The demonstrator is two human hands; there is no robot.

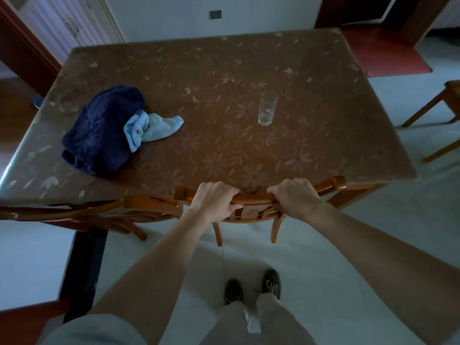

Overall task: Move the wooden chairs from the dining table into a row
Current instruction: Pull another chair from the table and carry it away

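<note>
Second chair (pixel 139 207): tucked at the near edge of the dining table (pixel 224 150), left of the held chair and just beside it — only its curved top rail and part of its frame show.
Navy knit garment (pixel 99 130): heaped on the left part of the table.
Pale blue cloth (pixel 149 128): crumpled, resting against the garment's right side.
Left hand (pixel 214 200): fingers wrapped over the top rail of the wooden chair (pixel 256 199), thumb on the near side — clamped on the rail.
Wooden chair: pushed in at the near edge of the table, its back toward the person, two rear legs visible on the pale floor.
Drinking glass (pixel 266 108): clear, upright, right of the table's centre, well apart from the cloths.
Right hand (pixel 293 195): closed over the same rail, right of the left hand.
Third chair (pixel 438 108): stands away from the table at the right edge, partly cut off.
</note>
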